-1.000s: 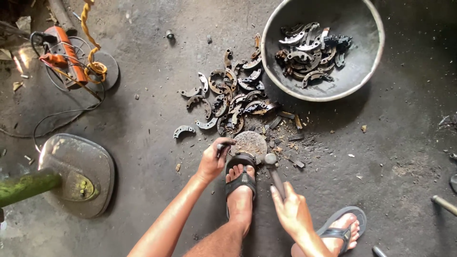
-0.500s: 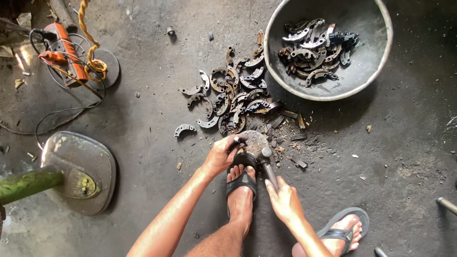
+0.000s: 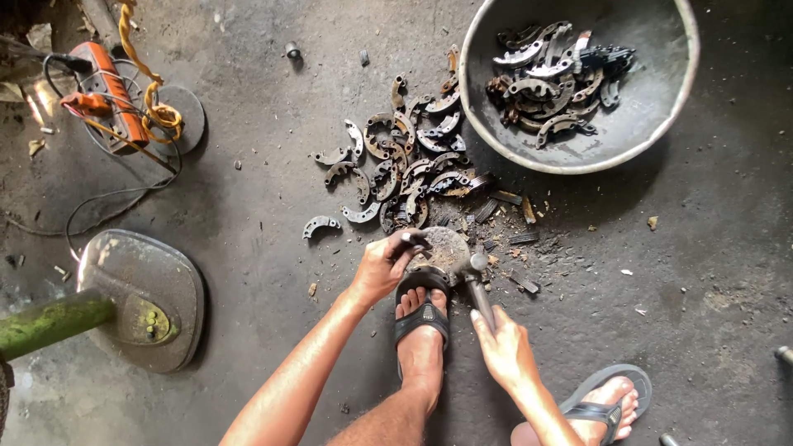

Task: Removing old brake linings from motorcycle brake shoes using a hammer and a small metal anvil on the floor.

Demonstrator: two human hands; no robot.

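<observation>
**Rusty shoe on the block, hammer down at its edge**

Rusty metal is at the centre of it: a curved brake shoe [image 3: 410,241] lies across the near-left edge of a round, pitted block [image 3: 442,248] on the floor [image 3: 248,206], just ahead of the toes of a sandalled foot [image 3: 421,318]. The left hand [image 3: 382,268] pins the shoe there, fingers [image 3: 402,248] clamped round its end. The right hand [image 3: 505,351] has its fingers closed tight on a hammer [image 3: 479,289], whose head sits at the block's right rim, touching it or very nearly; which, I cannot tell.

By the look of it, the step in hand is striking the shoe on the block, probably to knock the lining off. Dark strips and crumbs [image 3: 504,216] lie scattered just beyond the block, which fits that reading. A next blow would call for the shoe to sit steady on the block, the left fingers kept clear of the landing spot, and the hammer face coming down square.

Past the block, a loose pile of shoes [image 3: 405,161] spreads over the floor. Beyond that, upper right, a big grey bowl [image 3: 661,124] holds more of them. Off to the left stand a fan base [image 3: 149,301] and an orange power tool [image 3: 111,95] with its cord.
</observation>
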